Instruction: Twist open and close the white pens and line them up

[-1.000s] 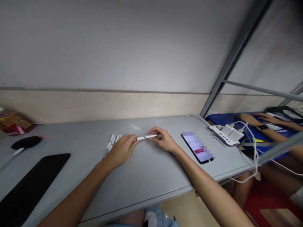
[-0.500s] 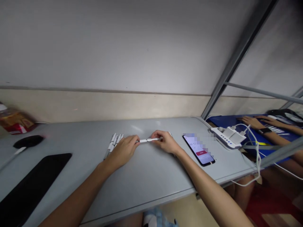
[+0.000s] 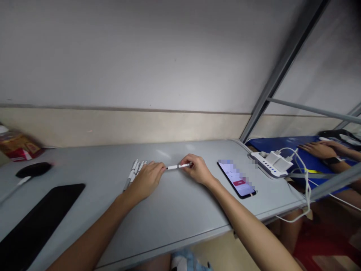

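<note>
A white pen (image 3: pixel 173 167) with dark bands is held level between my two hands, just over the grey desk (image 3: pixel 180 207). My left hand (image 3: pixel 149 177) pinches its left end with closed fingers. At the other end, the fingertips of my right hand (image 3: pixel 195 168) are closed on the pen, covering part of it. Several more white pens (image 3: pixel 134 170) lie side by side on the desk, just left of my left hand and partly hidden by it.
A phone (image 3: pixel 237 178) with a lit screen lies right of my right arm. Behind it stands a white power strip (image 3: pixel 269 164) with plugs and cables. A long black object (image 3: pixel 42 222) lies at left. Another person's hands (image 3: pixel 318 149) rest over a blue surface (image 3: pixel 270 143).
More of the pen's middle, with its dark band, shows between my hands, and my right fingers have shifted slightly. At far right, the other person's hands have moved right.
</note>
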`<state>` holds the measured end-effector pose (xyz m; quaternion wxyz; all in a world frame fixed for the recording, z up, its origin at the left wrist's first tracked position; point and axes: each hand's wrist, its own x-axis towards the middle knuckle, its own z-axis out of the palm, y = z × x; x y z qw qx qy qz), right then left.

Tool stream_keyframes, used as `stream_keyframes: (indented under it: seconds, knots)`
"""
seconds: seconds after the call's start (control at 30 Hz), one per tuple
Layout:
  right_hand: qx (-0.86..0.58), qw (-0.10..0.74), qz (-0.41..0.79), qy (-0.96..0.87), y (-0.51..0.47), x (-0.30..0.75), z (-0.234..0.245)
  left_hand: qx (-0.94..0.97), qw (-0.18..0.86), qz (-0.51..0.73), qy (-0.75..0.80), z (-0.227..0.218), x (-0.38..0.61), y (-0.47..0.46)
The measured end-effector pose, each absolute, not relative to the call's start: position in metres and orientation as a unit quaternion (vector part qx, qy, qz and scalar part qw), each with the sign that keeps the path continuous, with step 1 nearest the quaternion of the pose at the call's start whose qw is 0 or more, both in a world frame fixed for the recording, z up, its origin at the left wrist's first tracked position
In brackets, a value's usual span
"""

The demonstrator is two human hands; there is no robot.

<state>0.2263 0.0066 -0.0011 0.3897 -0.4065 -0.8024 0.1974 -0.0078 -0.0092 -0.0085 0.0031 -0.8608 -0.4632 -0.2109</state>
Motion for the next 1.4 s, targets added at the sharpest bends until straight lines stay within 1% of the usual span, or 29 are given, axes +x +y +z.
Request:
stream_keyframes:
  seconds: [0.13,0.5,0.67,1.17,1.3,1.4]
  knots:
    - [-0.42,0.391,0.164,-0.803,0.01,0.23,-0.003,-0.849,-0.007,-0.226,-0.477,-0.009,-0.008,-0.009]
    - [-0.449,0.357,0.095,-0.814,0.019,0.247,-0.003,-0.849,0.019,-0.224,-0.477,-0.005,-0.011,-0.008]
    - [-0.458,0.351,0.1,-0.81,0.021,0.253,-0.004,-0.839,0.023,-0.229,-0.493,-0.002,-0.01,-0.01]
    - [-0.398,0.336,0.111,-0.847,0.01,0.235,-0.005,-0.837,-0.004,-0.236,-0.493,-0.009,-0.008,-0.009]
    - [-0.38,0.363,0.126,-0.842,0.005,0.226,-0.006,-0.844,-0.015,-0.231,-0.483,-0.013,-0.009,-0.009]
    - [-0.372,0.388,0.175,-0.825,0.003,0.223,-0.004,-0.853,-0.014,-0.229,-0.468,-0.013,-0.011,-0.008]
